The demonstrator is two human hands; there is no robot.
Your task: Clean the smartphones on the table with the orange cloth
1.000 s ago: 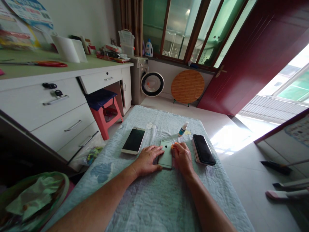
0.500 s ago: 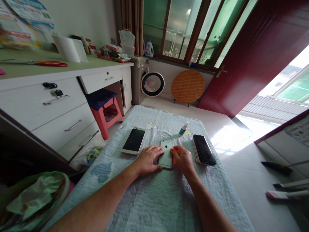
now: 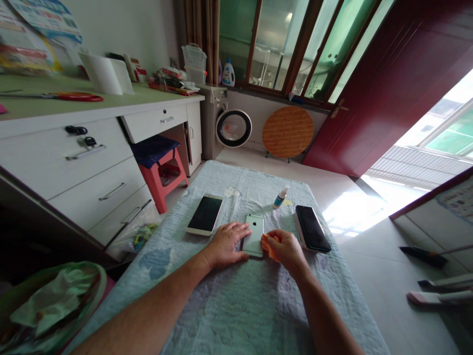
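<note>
A silver-grey smartphone (image 3: 254,241) lies face down on the cloth-covered table, its apple logo showing. My left hand (image 3: 228,244) rests flat against its left side, fingers stretched and thumb apart, with the fingertips and thumb touching the phone's edge. Pinched in my right hand (image 3: 286,249) is a crumpled orange cloth (image 3: 271,246), which meets the phone's right edge. To the left lies a white-framed smartphone (image 3: 205,214), dark screen up. A small spray bottle (image 3: 281,197) stands beyond my right hand. Further right, a black phone (image 3: 312,228) lies on top of a light-coloured item.
The quilted blue cloth (image 3: 236,305) covers the table. A red stool (image 3: 166,172) and a white desk (image 3: 92,162) are on the left, above a waste bin (image 3: 98,291). A washing machine (image 3: 214,118) stands behind, its round door open.
My right hand has slid slightly right and down along the phone's right edge, and more of the orange cloth shows. My left hand has stayed in place.
</note>
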